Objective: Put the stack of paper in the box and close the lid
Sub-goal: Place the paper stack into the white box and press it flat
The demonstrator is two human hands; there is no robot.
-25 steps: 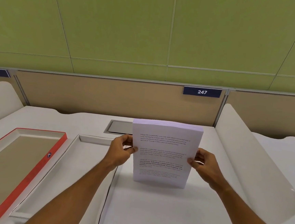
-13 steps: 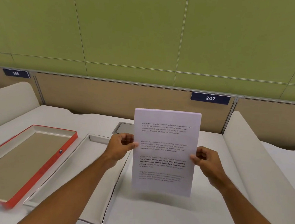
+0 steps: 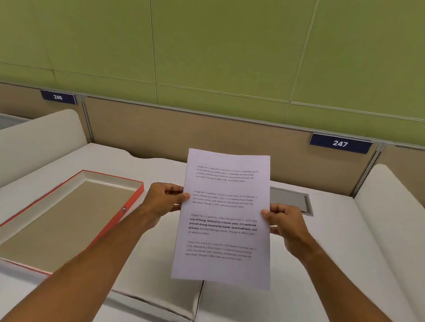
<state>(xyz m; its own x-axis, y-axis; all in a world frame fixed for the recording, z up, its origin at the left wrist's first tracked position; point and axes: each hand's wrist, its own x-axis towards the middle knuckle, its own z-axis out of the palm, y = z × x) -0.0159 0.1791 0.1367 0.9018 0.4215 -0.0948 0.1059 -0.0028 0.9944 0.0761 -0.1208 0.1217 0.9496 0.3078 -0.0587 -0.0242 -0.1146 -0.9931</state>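
I hold a stack of paper (image 3: 224, 218) upright, its printed face toward me, above the desk. My left hand (image 3: 162, 204) grips its left edge and my right hand (image 3: 284, 225) grips its right edge. Below and left of the paper lies the open white box (image 3: 168, 303), largely hidden by my left forearm and the sheets. The red-edged lid (image 3: 130, 205) lies upside down on the desk further left, showing its brown inside.
The white desk (image 3: 308, 310) has curved white dividers at the left (image 3: 28, 139) and right (image 3: 402, 216). A grey cable hatch (image 3: 290, 199) sits behind the paper. Tan partition with number plates 246 (image 3: 57, 96) and 247 (image 3: 340, 143) closes the back.
The stack has been lifted off the desk and carried leftward, now overlapping the white box. My view has swung left, so the box and lid appear further right.
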